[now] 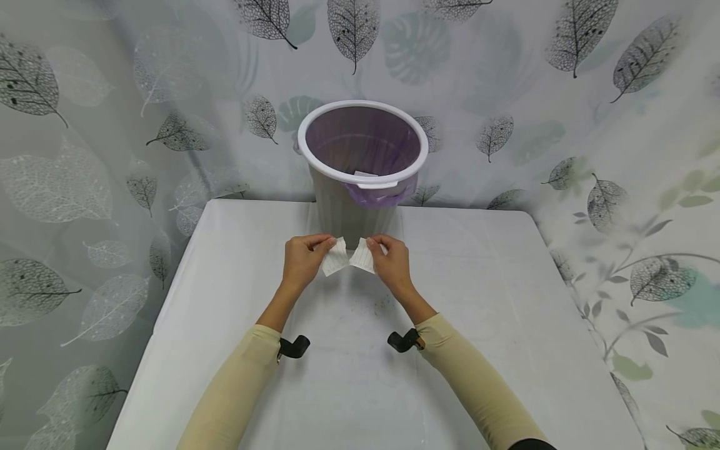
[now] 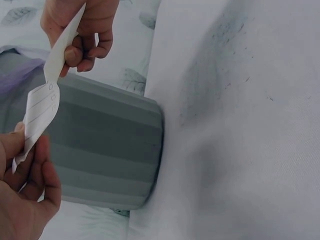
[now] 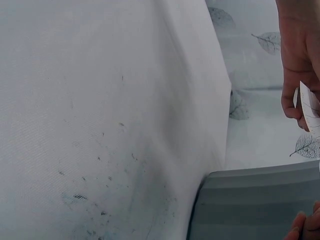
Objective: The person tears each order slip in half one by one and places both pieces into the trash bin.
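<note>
A small white paper with printed lines (image 1: pixel 335 257) is torn into two parts; a narrow neck still joins them in the left wrist view. The left hand (image 1: pixel 302 257) pinches one part between thumb and fingers. Opposite it, the right hand (image 1: pixel 392 261) pinches the other part (image 2: pixel 61 55). Both hands are over the table, just in front of a grey bin (image 1: pixel 351 215). In the right wrist view, the left hand (image 3: pixel 300 60) shows with paper, while only fingertips of the right hand (image 3: pixel 305 225) appear at the corner.
The bin has a white rim (image 1: pixel 306 134) and a purple liner bag (image 1: pixel 374 197), with a white scrap (image 1: pixel 365 174) inside. It stands at the back of a white-covered table (image 1: pixel 484 281). Dark specks (image 3: pixel 80 196) mark the cover. A leaf-patterned curtain (image 1: pixel 214 75) hangs behind.
</note>
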Demonstrator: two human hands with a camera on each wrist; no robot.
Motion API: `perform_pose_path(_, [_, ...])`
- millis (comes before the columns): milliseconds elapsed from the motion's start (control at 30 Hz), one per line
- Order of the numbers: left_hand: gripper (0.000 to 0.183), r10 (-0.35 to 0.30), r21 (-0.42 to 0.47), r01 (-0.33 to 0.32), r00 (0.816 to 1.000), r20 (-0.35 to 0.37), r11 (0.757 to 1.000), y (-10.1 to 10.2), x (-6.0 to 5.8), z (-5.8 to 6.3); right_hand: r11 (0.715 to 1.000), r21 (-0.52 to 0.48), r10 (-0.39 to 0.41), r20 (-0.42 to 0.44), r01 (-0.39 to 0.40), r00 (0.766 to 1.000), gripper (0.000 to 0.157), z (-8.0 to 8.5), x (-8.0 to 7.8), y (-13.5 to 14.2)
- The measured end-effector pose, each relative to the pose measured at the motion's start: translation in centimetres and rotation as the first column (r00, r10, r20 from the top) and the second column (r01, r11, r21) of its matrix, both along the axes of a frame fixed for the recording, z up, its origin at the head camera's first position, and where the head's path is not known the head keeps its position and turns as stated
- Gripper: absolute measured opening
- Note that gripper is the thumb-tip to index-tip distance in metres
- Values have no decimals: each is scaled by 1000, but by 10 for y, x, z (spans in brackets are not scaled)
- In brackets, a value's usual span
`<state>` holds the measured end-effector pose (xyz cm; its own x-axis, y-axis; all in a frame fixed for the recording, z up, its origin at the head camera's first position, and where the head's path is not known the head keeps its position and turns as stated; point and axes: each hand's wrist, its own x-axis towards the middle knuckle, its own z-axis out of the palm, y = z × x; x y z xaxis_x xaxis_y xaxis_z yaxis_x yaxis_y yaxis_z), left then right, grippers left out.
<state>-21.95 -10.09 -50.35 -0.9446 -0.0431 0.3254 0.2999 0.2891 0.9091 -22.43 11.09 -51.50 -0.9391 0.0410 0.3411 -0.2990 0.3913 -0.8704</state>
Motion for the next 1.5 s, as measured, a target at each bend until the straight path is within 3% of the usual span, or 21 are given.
perform_pose_path(300, [14,3,-2,-3,1000,-24,1000,0,0,0,1000,4,-7,20,7,1000,17,0,1,1])
perform_pose_path(767, [16,-7,19,7,1000,-8,1000,-2,2,0,1000,7,-27,20,27,999,16,1,1,6])
perform_pose_path(1033, [16,14,11,-14,1000,3,1000,-3,1,0,999,-3,-39,63,39,997,18,0,0,12])
perform_pose_path(1300, [19,38,6,-38,999,2,999,-10,3,9,998,6,-63,61,63,996,19,4,3,19])
perform_pose_path(1500, [20,41,7,-41,999,-25,999,-13,7,26,999,-25,-33,26,34,999,19,21,9,25])
